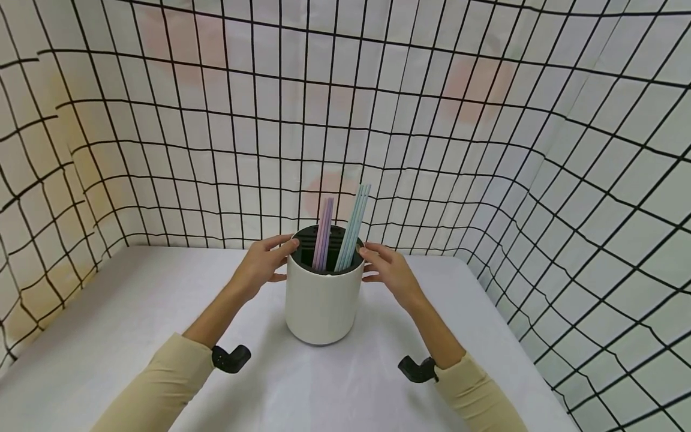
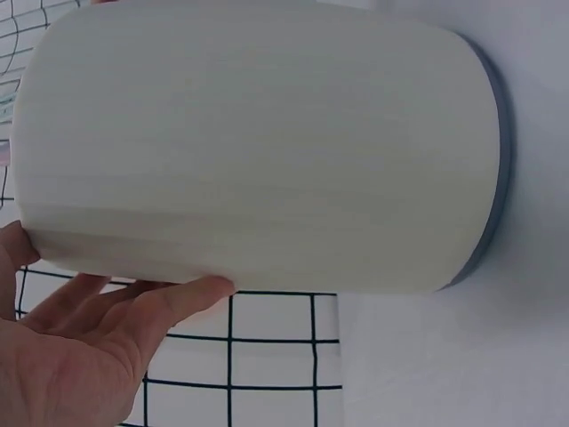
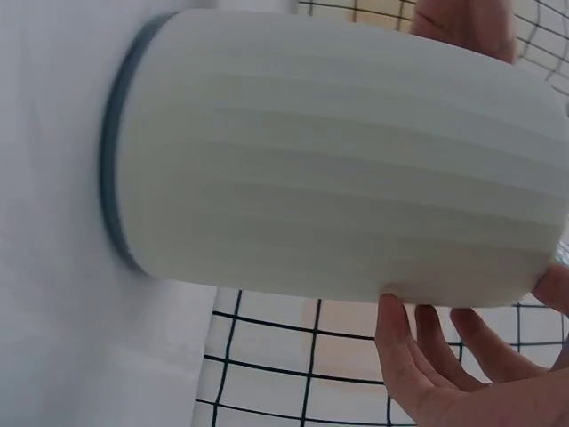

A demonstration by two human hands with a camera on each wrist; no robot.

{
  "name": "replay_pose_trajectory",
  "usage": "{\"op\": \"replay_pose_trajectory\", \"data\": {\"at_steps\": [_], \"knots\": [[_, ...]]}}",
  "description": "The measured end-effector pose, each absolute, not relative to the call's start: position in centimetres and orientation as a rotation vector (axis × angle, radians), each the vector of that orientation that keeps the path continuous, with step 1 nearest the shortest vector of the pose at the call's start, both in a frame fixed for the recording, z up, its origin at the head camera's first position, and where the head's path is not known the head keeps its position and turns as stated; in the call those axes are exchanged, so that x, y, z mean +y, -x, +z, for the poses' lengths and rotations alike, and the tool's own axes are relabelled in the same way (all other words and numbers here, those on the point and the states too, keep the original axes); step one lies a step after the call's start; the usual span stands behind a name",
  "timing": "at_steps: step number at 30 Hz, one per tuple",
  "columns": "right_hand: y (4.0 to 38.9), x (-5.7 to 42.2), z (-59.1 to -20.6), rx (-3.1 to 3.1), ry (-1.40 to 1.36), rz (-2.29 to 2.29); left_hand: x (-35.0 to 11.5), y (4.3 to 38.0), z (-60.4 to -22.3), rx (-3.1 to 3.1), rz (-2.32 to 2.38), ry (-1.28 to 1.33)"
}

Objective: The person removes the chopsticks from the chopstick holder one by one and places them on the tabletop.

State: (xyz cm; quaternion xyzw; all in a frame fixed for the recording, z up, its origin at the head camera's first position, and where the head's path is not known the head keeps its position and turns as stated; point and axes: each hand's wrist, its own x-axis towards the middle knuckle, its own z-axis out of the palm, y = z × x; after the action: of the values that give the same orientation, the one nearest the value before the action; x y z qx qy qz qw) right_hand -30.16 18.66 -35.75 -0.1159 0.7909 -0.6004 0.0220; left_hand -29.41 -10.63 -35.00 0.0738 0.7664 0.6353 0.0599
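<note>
A white, round utensil holder (image 1: 323, 306) with a black slotted insert (image 1: 305, 240) stands upright in the middle of the table. Inside it lean pink and purple sticks (image 1: 323, 234) and light-blue sticks (image 1: 353, 228), slender like chopsticks. My left hand (image 1: 264, 261) grips the holder's upper left side, its thumb at the rim. On the opposite side my right hand (image 1: 393, 273) holds it the same way. Both wrist views show fingertips touching the smooth white wall (image 2: 267, 142), and a dark band (image 3: 111, 160) circles the base. The base appears to rest on the table.
The table (image 1: 178, 282) has a white cover. Black wire grid panels (image 1: 259, 138) rise behind it and along both sides, with white sheeting behind them. A black wrist mount (image 1: 231, 359) sits on the left forearm, another (image 1: 417, 369) on the right.
</note>
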Motion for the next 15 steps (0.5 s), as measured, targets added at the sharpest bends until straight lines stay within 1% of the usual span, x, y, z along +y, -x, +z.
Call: {"op": "replay_pose_trajectory", "data": {"at_steps": [7, 15], "knots": [[29.9, 18.6, -33.8, 2.427, 0.328, -1.951, -10.7, 29.5, -35.1, 2.284, 1.972, -0.224], [29.5, 18.3, -31.3, 2.485, 0.413, -2.033, -10.6, 29.7, -35.2, 2.272, 1.979, -0.227]]}}
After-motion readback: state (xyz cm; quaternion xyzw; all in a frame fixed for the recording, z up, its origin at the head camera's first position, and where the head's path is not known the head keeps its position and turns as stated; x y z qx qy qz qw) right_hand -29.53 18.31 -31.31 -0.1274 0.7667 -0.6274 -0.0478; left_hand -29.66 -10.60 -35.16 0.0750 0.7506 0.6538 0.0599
